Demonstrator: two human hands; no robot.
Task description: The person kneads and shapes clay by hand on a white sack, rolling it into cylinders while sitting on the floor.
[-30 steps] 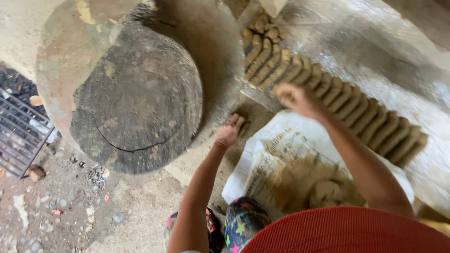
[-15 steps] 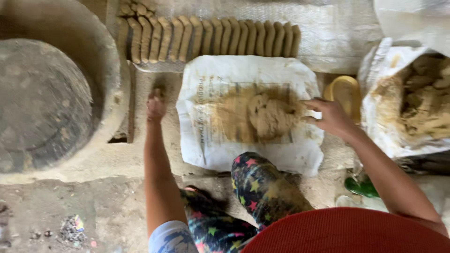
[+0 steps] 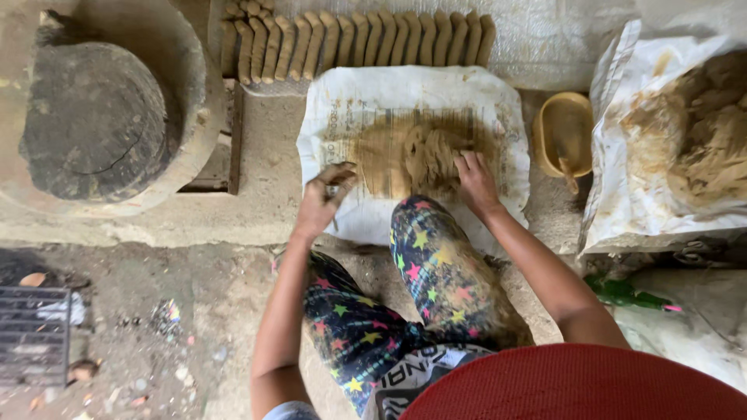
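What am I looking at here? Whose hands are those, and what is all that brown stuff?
The picture comes from a camera worn on a person's head, looking down, so you see their own arms and knees. The right hand rests on a lump of brown clay that lies on a white sack spread on the ground. The left hand touches the sack's edge and holds nothing I can make out. Behind the sack is a row of clay slabs standing on edge. On the left sits a round stone wheel; on the right, a yellow bowl and an open bag of clay.
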